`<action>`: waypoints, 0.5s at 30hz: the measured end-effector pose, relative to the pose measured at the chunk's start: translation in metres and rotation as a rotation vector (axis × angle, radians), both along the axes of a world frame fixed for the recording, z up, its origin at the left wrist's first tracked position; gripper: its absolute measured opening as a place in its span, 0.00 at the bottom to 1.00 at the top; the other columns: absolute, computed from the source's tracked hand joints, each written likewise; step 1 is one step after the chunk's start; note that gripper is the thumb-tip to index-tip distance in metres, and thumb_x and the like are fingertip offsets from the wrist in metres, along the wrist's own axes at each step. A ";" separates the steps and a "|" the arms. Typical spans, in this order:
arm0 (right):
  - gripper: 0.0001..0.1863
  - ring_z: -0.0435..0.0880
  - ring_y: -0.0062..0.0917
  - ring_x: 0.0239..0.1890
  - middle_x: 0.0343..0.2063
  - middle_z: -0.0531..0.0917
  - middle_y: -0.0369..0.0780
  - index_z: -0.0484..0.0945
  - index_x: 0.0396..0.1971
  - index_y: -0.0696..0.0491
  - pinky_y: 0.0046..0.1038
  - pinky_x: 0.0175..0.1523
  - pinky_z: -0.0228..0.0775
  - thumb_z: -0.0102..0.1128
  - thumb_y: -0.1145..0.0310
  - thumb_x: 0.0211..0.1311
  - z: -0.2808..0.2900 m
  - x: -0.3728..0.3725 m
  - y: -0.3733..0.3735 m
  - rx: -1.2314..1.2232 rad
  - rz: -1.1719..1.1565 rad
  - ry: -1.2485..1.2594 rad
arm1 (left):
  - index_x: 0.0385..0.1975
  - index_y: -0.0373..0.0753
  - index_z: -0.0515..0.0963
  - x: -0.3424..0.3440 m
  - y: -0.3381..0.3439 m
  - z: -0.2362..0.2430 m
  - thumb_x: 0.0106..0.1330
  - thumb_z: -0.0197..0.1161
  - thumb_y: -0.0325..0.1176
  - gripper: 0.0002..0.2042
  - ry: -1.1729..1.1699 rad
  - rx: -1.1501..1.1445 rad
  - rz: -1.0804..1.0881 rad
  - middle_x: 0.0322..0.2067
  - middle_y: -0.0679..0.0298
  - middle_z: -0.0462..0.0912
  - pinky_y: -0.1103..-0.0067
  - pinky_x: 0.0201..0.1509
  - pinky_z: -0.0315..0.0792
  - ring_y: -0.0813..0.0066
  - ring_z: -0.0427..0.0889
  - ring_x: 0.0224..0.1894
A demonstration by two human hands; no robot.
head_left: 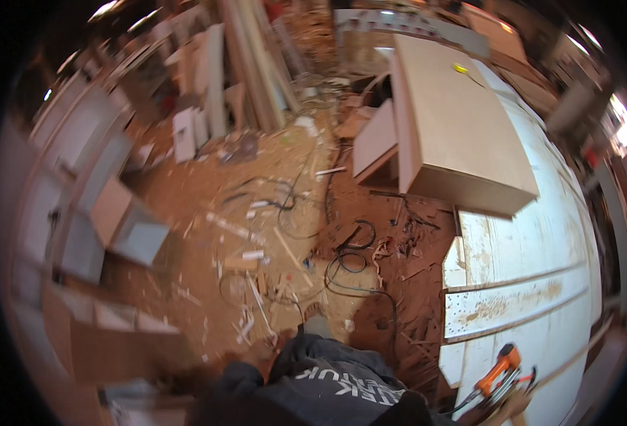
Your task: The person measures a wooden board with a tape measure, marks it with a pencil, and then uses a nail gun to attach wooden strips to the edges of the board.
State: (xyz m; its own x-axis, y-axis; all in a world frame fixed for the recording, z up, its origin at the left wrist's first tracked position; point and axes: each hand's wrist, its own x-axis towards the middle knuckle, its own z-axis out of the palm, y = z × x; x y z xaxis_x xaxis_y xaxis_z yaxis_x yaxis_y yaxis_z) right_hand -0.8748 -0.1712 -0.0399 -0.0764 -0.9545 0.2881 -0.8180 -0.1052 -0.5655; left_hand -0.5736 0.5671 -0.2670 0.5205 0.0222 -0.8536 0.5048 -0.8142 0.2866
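At the lower right, my right hand (pixel 515 405) is closed around the lower side of an orange and silver nail gun (pixel 499 374), its fingers partly hidden. The tool is over a white board surface (pixel 491 361), and a dark hose runs from its lower end. My left hand (pixel 258 353) is low and left of centre, beside my dark sleeve. It is blurred and shadowed, so its fingers and anything in them cannot be made out.
A wooden cabinet (pixel 469 121) rests on the white boards, with a yellow tape measure (pixel 460 68) on top. Coiled hoses (pixel 350 261) and wood scraps (pixel 237 264) litter the floor. Shelf units (pixel 79 234) stand left; long planks (pixel 253 64) lean behind.
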 end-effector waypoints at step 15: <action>0.23 0.87 0.43 0.38 0.35 0.86 0.53 0.82 0.53 0.58 0.40 0.46 0.76 0.63 0.55 0.67 0.114 0.515 0.139 -0.070 0.890 -0.104 | 0.37 0.35 0.88 0.295 0.065 -0.041 0.65 0.64 0.42 0.15 -0.562 -0.127 0.108 0.32 0.51 0.89 0.67 0.42 0.78 0.57 0.88 0.35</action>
State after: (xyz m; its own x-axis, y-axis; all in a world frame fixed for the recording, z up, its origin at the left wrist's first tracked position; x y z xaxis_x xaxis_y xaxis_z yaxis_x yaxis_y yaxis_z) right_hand -0.3595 -0.0326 0.0742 0.6541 -0.6537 0.3806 -0.3623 -0.7125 -0.6009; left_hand -0.2787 0.6321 -0.3081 0.8943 0.0160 -0.4471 0.3257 -0.7084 0.6261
